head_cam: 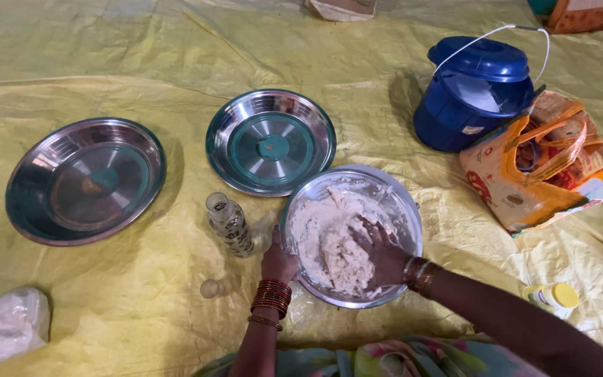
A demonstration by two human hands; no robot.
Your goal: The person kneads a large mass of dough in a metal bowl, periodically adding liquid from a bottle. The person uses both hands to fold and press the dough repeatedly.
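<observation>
A steel bowl (pixel 405 202) sits on the yellow sheet in front of me, holding a rough mass of pale dough (pixel 329 241). My right hand (pixel 382 253) is pressed down into the dough, fingers curled into it and smeared with flour. My left hand (pixel 277 260) grips the bowl's left rim. Red bangles ring my left wrist, metal ones my right.
Two steel plates (pixel 85 180) (pixel 271 142) lie behind and left of the bowl. A small clear bottle (pixel 229 223) stands by my left hand, its cap (pixel 209 287) nearby. A blue lidded pail (pixel 472 94), a patterned bag (pixel 542 164), a yellow-capped bottle (pixel 555 297) and a white sack (pixel 10 324) lie around.
</observation>
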